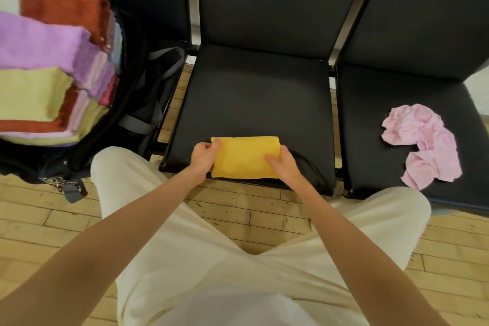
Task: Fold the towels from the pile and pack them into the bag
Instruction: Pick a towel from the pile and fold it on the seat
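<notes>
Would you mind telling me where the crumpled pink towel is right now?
In the head view, the pink towel lies unfolded on the right-hand chair seat, to the right of the yellow towel, which both hands hold.

My left hand covers the left edge of the yellow towel, and my right hand hides its lower right corner, so I cannot see how my fingers sit underneath. The stack of folded towels runs off the left edge and is blurred (the colours smear together). It hides most of the black bag. The chair on the right is cut off by the edge.
</notes>
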A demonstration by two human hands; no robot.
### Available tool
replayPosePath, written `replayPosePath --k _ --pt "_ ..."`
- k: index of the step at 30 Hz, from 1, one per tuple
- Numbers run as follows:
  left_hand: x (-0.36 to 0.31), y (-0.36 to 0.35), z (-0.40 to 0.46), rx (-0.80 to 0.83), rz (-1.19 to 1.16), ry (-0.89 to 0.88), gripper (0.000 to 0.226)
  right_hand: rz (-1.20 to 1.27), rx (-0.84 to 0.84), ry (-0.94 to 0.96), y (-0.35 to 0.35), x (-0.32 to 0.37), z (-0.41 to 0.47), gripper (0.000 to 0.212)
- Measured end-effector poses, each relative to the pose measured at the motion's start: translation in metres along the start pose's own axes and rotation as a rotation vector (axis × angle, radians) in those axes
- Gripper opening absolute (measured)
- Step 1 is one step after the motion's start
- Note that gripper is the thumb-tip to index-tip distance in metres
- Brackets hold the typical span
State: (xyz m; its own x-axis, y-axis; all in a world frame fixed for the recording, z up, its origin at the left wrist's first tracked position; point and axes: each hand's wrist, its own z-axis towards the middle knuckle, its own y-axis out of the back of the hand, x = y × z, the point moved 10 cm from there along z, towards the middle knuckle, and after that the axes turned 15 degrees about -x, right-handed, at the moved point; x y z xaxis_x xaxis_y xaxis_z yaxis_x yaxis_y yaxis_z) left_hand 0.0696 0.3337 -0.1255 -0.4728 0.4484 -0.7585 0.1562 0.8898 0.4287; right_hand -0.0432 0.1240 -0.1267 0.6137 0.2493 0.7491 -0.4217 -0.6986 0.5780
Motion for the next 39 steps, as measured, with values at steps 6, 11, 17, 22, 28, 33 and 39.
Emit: replayPosePath --k 6,11,17,22,28,33,39 --pt "0.002 -0.010 -0.001 0.024 0.246 -0.188 0.064 -0.222 -0.055 0.000 -0.005 -0.007 0.013 0.049" --pt "0.008 -0.001 0.012 -0.071 0.554 -0.238 0.082 -0.249 -0.023 -0.067 -0.007 -0.008 0.020 0.048" --pt "0.013 -0.001 0.008 -0.038 0.600 -0.044 0.073 -0.264 -0.021 -0.081 -0.010 -0.001 0.019 0.039" --pt "-0.004 0.022 0.020 -0.033 0.176 0.024 0.060 -0.107 -0.125 -0.058 -0.010 0.038 0.017 0.041" --pt "-0.083 0.140 0.038 -0.251 -0.066 -0.169 0.039 0.115 -0.075 0.155 -0.049 0.165 0.000 0.044" --pt "-0.131 0.275 0.047 -0.567 -0.133 -0.385 0.030 0.323 0.030 0.356 -0.103 0.286 -0.040 0.042" --pt "-0.118 0.397 0.079 -0.752 -0.141 -0.359 0.022 0.292 0.179 0.827 -0.166 0.387 -0.118 0.067"
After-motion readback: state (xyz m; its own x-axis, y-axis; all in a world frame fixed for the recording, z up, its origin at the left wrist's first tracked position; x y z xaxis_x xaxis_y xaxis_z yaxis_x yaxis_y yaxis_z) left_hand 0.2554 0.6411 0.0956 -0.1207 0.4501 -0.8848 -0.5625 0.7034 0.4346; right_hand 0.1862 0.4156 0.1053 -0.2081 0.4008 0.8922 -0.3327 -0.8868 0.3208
